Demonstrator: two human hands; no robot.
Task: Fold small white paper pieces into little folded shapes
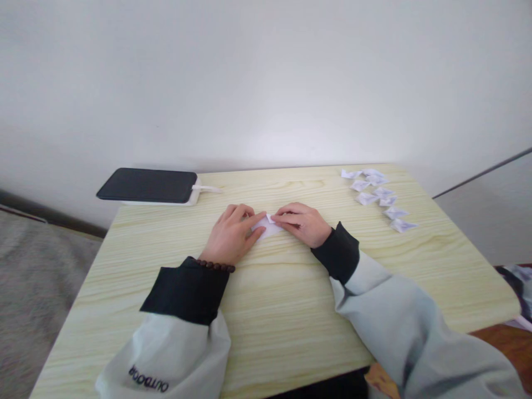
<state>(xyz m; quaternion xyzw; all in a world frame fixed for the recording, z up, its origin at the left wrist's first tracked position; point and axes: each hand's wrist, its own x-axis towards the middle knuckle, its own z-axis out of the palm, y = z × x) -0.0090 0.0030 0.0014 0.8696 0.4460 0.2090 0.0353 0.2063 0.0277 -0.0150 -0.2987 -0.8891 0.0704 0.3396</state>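
A small piece of folded white paper (271,229) lies on the light wood-grain table between my two hands. My left hand (235,231) holds its left side, with the index finger on the upper edge and the thumb lower down. From the right, my right hand (302,221) pinches the paper's upper right part between thumb and fingers. A narrow folded flap stands out between the fingertips. Parts of the paper are hidden beneath the fingers of both hands.
Several folded white paper shapes (367,198) sit at the table's back right. At the back left, a black-screened phone (148,185) rests on a white block with a white cable (209,189). A white wall (266,83) rises behind the table (282,310).
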